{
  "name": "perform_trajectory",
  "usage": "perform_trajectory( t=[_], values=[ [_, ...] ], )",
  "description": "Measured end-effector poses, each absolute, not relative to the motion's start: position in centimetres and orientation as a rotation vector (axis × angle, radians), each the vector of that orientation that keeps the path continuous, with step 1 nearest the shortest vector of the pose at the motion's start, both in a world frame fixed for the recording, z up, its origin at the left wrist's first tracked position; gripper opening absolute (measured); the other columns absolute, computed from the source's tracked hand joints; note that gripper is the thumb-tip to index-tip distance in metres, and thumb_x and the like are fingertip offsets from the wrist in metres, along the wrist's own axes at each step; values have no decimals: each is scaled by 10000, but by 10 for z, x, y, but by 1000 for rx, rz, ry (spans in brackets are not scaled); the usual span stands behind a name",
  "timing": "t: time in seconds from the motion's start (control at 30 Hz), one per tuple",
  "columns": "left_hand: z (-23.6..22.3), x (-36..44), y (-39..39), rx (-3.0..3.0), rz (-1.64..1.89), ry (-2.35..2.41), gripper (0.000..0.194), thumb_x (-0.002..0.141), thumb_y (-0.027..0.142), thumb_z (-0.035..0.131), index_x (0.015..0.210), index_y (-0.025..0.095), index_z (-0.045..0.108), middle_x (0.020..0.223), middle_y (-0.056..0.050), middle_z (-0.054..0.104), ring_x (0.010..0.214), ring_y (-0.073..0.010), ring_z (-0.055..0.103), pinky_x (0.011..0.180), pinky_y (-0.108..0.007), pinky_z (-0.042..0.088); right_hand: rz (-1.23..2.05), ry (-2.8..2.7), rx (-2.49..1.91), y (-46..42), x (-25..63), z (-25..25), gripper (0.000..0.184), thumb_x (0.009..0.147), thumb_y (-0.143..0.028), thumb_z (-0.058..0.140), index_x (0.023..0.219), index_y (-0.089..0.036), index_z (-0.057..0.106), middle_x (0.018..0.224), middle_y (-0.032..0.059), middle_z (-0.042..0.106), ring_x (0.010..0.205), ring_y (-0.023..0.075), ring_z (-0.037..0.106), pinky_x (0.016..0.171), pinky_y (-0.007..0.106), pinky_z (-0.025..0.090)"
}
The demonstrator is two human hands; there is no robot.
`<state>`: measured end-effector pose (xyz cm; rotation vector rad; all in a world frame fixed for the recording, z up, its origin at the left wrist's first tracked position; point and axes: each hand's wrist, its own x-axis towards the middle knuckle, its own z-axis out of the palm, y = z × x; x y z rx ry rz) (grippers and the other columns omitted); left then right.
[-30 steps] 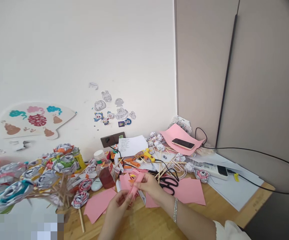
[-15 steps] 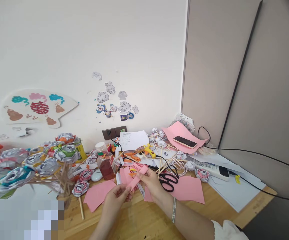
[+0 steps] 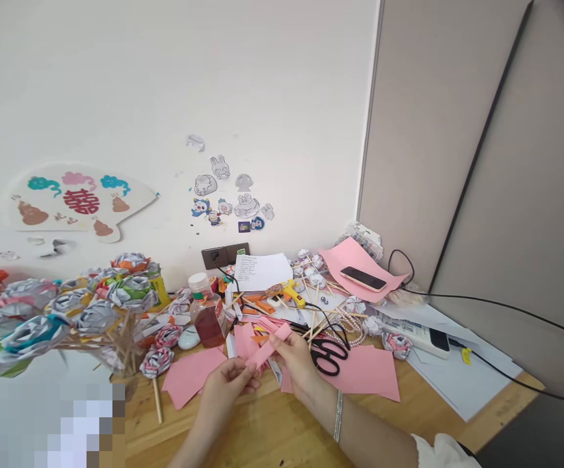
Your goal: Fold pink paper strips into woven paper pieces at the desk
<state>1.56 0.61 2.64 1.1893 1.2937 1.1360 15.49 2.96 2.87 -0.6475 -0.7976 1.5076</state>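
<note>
A folded strip of pink paper (image 3: 265, 351) is stretched slantwise between my two hands, just above the wooden table (image 3: 262, 429). My left hand (image 3: 230, 383) pinches its lower end, fingers curled beneath. At the upper end, my right hand (image 3: 294, 361) grips it between thumb and fingers. Behind the strip lie more pink paper pieces (image 3: 243, 339). Black-handled scissors (image 3: 329, 356) rest beside my right hand on a pink sheet (image 3: 372, 374). Another pink sheet (image 3: 191, 379) lies left of my left hand.
Paper flowers (image 3: 130, 292) crowd the left side. A bottle of reddish liquid (image 3: 207, 315), a yellow glue gun (image 3: 292, 294), wooden sticks and a pearl string (image 3: 352, 325) stand or lie behind my hands. A phone (image 3: 362, 278) rests on pink paper; a power bank (image 3: 425, 338) with cable lies right.
The view has shifted slightly, moving the background a little. Both hands keep their hold on the pink strip, with hardly any movement.
</note>
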Motion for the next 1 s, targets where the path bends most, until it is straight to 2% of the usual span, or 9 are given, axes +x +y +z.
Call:
perform_trajectory(
  t=[0.4,0.7,0.87,1.0],
  values=[
    [39,23,-1,1134,1085,1312,298,528,437,670,525,176,528,444,20,637,456,-132,606,482,-220,484,1493,-841,-696,28,157,33,351,567,-362,698,770,-94,597,713,80,634,669,176,595,650,301,457],
    [46,26,-5,1051,1104,1291,290,493,409,702,503,171,536,443,16,651,449,-134,606,487,-234,486,1478,-890,-682,27,158,33,364,608,-377,665,838,-106,586,779,81,624,715,172,587,665,292,454],
    [44,23,-3,1049,1127,1250,289,488,410,708,526,171,550,474,25,656,472,-131,610,523,-238,495,1591,-1080,-724,26,159,29,329,552,-338,708,762,-111,596,725,51,616,657,148,567,607,257,438],
    [42,20,-2,1074,1114,1238,289,484,412,711,539,167,566,481,25,657,475,-132,608,532,-244,494,1688,-1313,-786,23,159,26,317,580,-378,675,741,-108,639,678,44,621,606,132,554,565,229,411]
  ],
)
